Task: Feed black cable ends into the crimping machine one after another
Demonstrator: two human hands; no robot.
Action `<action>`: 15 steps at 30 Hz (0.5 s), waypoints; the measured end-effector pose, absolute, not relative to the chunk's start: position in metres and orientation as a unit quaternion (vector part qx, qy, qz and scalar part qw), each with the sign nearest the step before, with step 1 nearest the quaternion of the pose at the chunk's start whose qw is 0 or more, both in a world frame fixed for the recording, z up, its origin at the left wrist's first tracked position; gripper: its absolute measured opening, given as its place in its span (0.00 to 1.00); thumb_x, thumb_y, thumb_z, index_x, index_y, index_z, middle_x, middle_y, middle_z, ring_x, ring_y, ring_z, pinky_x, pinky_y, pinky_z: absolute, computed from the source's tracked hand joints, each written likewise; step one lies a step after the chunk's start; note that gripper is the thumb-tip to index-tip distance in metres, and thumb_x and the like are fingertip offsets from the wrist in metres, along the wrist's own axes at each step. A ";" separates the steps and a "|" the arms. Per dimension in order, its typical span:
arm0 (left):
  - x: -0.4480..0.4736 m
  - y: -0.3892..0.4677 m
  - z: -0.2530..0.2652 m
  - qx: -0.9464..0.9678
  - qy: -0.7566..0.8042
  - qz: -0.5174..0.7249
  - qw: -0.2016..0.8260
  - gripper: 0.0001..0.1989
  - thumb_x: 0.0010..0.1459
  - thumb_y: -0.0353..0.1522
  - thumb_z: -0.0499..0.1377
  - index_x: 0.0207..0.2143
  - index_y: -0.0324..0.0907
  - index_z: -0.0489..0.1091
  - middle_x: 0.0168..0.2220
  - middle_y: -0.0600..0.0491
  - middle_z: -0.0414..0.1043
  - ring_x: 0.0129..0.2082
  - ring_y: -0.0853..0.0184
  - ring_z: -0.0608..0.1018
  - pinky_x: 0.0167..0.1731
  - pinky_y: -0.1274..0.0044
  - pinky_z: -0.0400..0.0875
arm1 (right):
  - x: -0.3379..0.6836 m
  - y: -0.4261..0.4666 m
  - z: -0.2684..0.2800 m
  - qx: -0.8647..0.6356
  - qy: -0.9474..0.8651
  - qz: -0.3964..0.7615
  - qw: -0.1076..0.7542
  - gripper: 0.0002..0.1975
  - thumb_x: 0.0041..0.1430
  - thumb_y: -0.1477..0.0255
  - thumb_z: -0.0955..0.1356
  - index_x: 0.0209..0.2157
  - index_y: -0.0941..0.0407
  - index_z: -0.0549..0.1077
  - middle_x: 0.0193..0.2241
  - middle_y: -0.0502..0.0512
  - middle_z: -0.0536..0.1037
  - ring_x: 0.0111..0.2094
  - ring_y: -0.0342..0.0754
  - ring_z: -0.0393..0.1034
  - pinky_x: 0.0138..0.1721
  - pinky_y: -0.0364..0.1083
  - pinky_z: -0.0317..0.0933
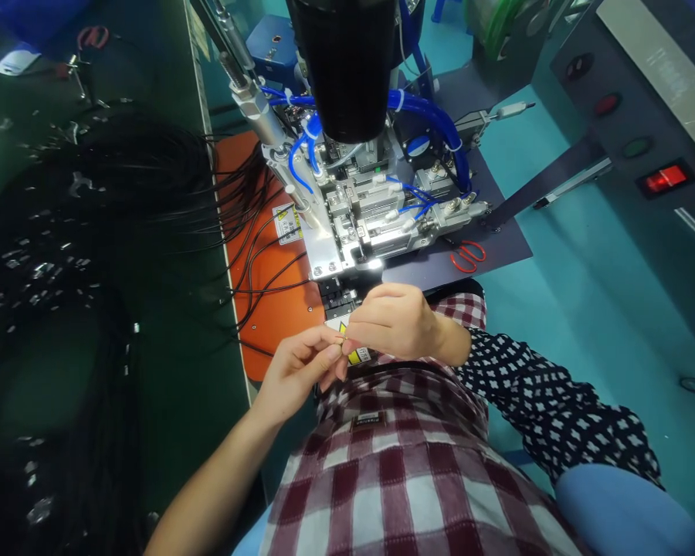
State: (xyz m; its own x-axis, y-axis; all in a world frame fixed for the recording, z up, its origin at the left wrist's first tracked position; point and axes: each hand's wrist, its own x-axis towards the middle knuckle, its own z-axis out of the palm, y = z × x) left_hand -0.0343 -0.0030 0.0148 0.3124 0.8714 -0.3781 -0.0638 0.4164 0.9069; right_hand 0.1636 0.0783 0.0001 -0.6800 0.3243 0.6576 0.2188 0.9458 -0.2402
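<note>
Both hands up in front of the machine, near the front edge of the orange base plate [281, 318], over a yellow warning label [356, 355]. Left hand [301, 363]: thumb and index together, pinched on a fine wire-like piece [341, 338]; too small to identify further. Right hand [394, 320]: fingertips meet at the same piece; can't tell if they clamp it or just touch. So the piece sits between the two hands, above the plate's front end.

Just beyond: pneumatic fixture [376, 208] with metal slides, blue air tubing [460, 147] and a black cylinder [347, 69] overhead. Second warning label [289, 224] lies on the orange plate beside the fixture. Black cables [150, 154] run from a big heap on the dark table [167, 432] over the plate's left edge.

Red-handled scissors [469, 257] lie on the grey plate [506, 243], near its front edge, right of the fixture. Control box [602, 58] upper right, red rocker switch [666, 179] lit. Operator wears a checked apron [382, 479]; black-and-white patterned sleeve [533, 390] on the right arm, left forearm bare.
</note>
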 end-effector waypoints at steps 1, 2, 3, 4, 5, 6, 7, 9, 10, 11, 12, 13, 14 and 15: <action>-0.034 -0.003 0.014 0.421 0.479 0.338 0.692 0.10 0.62 0.37 0.58 0.35 0.38 0.71 0.22 0.54 0.70 0.17 0.75 0.65 0.17 0.81 0.57 | 0.163 0.078 -0.002 -0.155 -0.913 0.077 0.370 0.14 0.67 0.65 0.63 0.28 0.54 0.72 0.24 0.47 0.74 0.26 0.41 0.65 0.35 0.44 0.62; -0.035 -0.003 0.014 0.419 0.480 0.340 0.692 0.10 0.61 0.37 0.58 0.35 0.38 0.71 0.22 0.54 0.71 0.17 0.75 0.65 0.17 0.81 0.57 | 0.163 0.078 -0.005 -0.163 -0.911 0.087 0.369 0.17 0.67 0.62 0.62 0.27 0.54 0.71 0.23 0.47 0.73 0.26 0.41 0.64 0.35 0.44 0.62; -0.035 -0.003 0.014 0.415 0.481 0.342 0.692 0.10 0.61 0.37 0.58 0.34 0.38 0.71 0.22 0.54 0.71 0.17 0.76 0.65 0.17 0.82 0.57 | 0.163 0.077 -0.007 -0.172 -0.907 0.098 0.372 0.20 0.67 0.59 0.61 0.25 0.54 0.71 0.22 0.47 0.72 0.25 0.42 0.64 0.35 0.44 0.62; -0.034 -0.003 0.014 0.411 0.484 0.344 0.692 0.10 0.61 0.37 0.59 0.34 0.38 0.70 0.22 0.54 0.71 0.16 0.76 0.65 0.17 0.82 0.57 | 0.164 0.077 -0.010 -0.183 -0.901 0.111 0.377 0.22 0.67 0.57 0.60 0.24 0.54 0.70 0.21 0.48 0.72 0.25 0.42 0.65 0.35 0.44 0.62; -0.034 -0.002 0.014 0.407 0.485 0.345 0.692 0.10 0.61 0.37 0.59 0.34 0.38 0.70 0.22 0.54 0.71 0.16 0.76 0.65 0.17 0.82 0.57 | 0.166 0.078 -0.011 -0.193 -0.894 0.124 0.386 0.24 0.67 0.54 0.59 0.24 0.55 0.70 0.21 0.48 0.72 0.25 0.42 0.66 0.35 0.45 0.62; -0.034 -0.002 0.014 0.405 0.485 0.347 0.693 0.10 0.61 0.37 0.59 0.35 0.38 0.70 0.21 0.54 0.71 0.16 0.76 0.64 0.17 0.82 0.57 | 0.167 0.078 -0.013 -0.201 -0.886 0.134 0.396 0.25 0.66 0.52 0.58 0.25 0.55 0.71 0.21 0.49 0.73 0.25 0.42 0.67 0.35 0.45 0.62; -0.033 -0.001 0.014 0.404 0.484 0.347 0.694 0.10 0.61 0.37 0.59 0.35 0.38 0.70 0.21 0.54 0.71 0.16 0.76 0.64 0.17 0.82 0.57 | 0.169 0.078 -0.013 -0.207 -0.878 0.142 0.408 0.25 0.65 0.51 0.59 0.27 0.55 0.72 0.23 0.49 0.75 0.26 0.42 0.68 0.36 0.45 0.63; -0.032 0.000 0.015 0.405 0.481 0.345 0.697 0.10 0.61 0.38 0.59 0.35 0.38 0.70 0.21 0.54 0.71 0.15 0.76 0.64 0.17 0.82 0.56 | 0.172 0.078 -0.012 -0.207 -0.869 0.145 0.426 0.23 0.62 0.50 0.62 0.33 0.56 0.74 0.28 0.51 0.79 0.29 0.43 0.71 0.37 0.45 0.63; -0.032 0.000 0.015 0.406 0.481 0.343 0.697 0.11 0.61 0.38 0.59 0.35 0.38 0.69 0.21 0.54 0.71 0.15 0.76 0.64 0.17 0.82 0.56 | 0.173 0.078 -0.011 -0.202 -0.868 0.143 0.430 0.22 0.61 0.51 0.64 0.36 0.56 0.74 0.30 0.51 0.79 0.31 0.43 0.72 0.37 0.45 0.64; -0.032 0.000 0.015 0.407 0.483 0.341 0.696 0.11 0.61 0.38 0.59 0.34 0.38 0.69 0.21 0.54 0.71 0.15 0.76 0.64 0.17 0.82 0.56 | 0.173 0.078 -0.009 -0.196 -0.870 0.140 0.430 0.20 0.61 0.53 0.65 0.38 0.56 0.74 0.32 0.52 0.80 0.32 0.43 0.73 0.37 0.45 0.64; -0.031 0.001 0.015 0.409 0.484 0.339 0.695 0.11 0.61 0.39 0.59 0.34 0.38 0.70 0.21 0.54 0.71 0.16 0.76 0.64 0.17 0.81 0.56 | 0.173 0.077 -0.008 -0.190 -0.874 0.138 0.426 0.18 0.61 0.55 0.67 0.40 0.56 0.73 0.34 0.52 0.80 0.33 0.43 0.73 0.37 0.45 0.64; -0.031 0.001 0.014 0.411 0.485 0.337 0.694 0.12 0.61 0.39 0.59 0.33 0.38 0.70 0.21 0.54 0.71 0.16 0.76 0.64 0.17 0.81 0.56 | 0.172 0.077 -0.006 -0.185 -0.878 0.138 0.420 0.15 0.62 0.58 0.67 0.41 0.55 0.73 0.34 0.51 0.80 0.33 0.43 0.73 0.37 0.45 0.64; -0.031 0.001 0.014 0.413 0.485 0.336 0.694 0.12 0.61 0.39 0.58 0.33 0.38 0.70 0.21 0.55 0.71 0.16 0.76 0.64 0.17 0.81 0.56 | 0.171 0.077 -0.005 -0.179 -0.882 0.139 0.414 0.12 0.63 0.61 0.67 0.40 0.55 0.73 0.34 0.51 0.80 0.33 0.43 0.73 0.37 0.45 0.64; -0.031 0.001 0.014 0.414 0.485 0.335 0.694 0.12 0.61 0.39 0.58 0.33 0.38 0.70 0.21 0.55 0.71 0.16 0.76 0.64 0.17 0.82 0.56 | 0.171 0.077 -0.005 -0.171 -0.886 0.142 0.408 0.09 0.63 0.64 0.67 0.40 0.55 0.73 0.34 0.51 0.80 0.33 0.43 0.73 0.38 0.45 0.64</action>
State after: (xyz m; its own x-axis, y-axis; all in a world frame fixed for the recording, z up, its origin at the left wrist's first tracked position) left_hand -0.0306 0.0012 0.0143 0.3055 0.8662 -0.3955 -0.0620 0.4326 0.8995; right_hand 0.1707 0.0767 -0.0045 -0.6088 0.4183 0.6741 0.1873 0.9015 -0.3902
